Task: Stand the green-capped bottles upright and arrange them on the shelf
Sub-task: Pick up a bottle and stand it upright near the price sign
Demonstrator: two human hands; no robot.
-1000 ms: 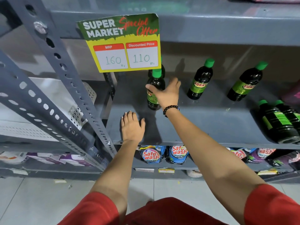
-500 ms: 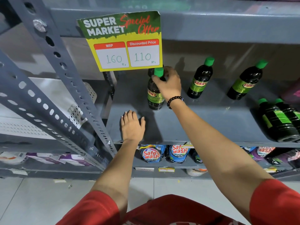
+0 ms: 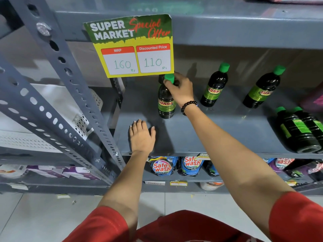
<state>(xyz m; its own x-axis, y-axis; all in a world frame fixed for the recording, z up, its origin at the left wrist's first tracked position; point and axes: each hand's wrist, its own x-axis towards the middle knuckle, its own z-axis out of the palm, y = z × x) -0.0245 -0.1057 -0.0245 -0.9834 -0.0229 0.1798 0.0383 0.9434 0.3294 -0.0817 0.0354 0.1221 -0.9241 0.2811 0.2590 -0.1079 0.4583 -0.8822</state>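
Note:
My right hand (image 3: pixel 180 89) grips the neck of a dark green-capped bottle (image 3: pixel 166 103) that stands upright on the grey shelf (image 3: pixel 218 130), just under its green cap. Another bottle is partly hidden right behind it. Two more upright bottles stand further right, one (image 3: pixel 215 86) in the middle and one (image 3: pixel 264 88) beyond it. At the right edge two bottles (image 3: pixel 300 130) lie on their sides with caps pointing to the back. My left hand (image 3: pixel 142 136) rests flat, fingers apart, on the shelf's front left part.
A yellow and green price sign (image 3: pixel 132 46) hangs from the upper shelf just above the held bottle. A perforated grey upright (image 3: pixel 70 84) runs diagonally at the left. Detergent pouches (image 3: pixel 162 165) fill the shelf below. A pink item (image 3: pixel 314 100) sits at far right.
My right hand slid from the bottle's body up to its neck below the cap, and the bottle now stands a little further back. My left hand stayed flat on the shelf.

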